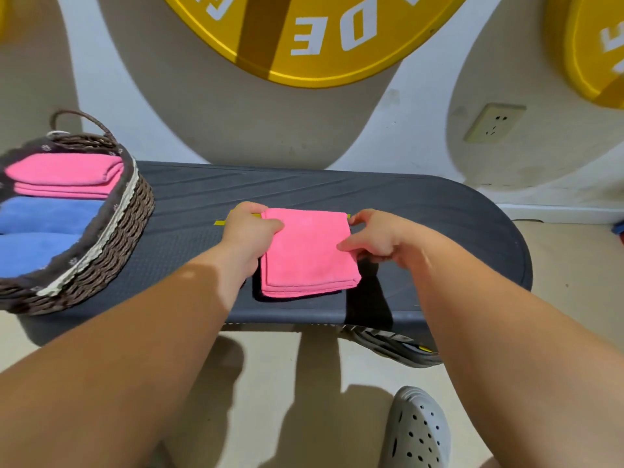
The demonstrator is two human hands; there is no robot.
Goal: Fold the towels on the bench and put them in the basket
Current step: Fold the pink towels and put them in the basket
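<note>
Pink folded towel (309, 255) lies on the tabletop (422, 217), left hand (251, 233) and right hand (378, 243) each pinching an opposite edge, seemingly to carry it flat to the basket (128, 211).

The folded towel (309, 251) is plain bright pink. The bench (422, 211) beneath it is charcoal grey with slanted grooves. At the towel's ten o'clock shows a yellow tape strip (221, 222). At nine o'clock the basket (131, 211) is brown weave; its dark liner bears small white flowers and a cream lace edge. It holds pink towels (64, 175) and blue towels (40, 228). At twelve o'clock, a yellow disc (320, 35) carries white letters. At five o'clock, a grey clog (418, 430) has dark holes.
</note>
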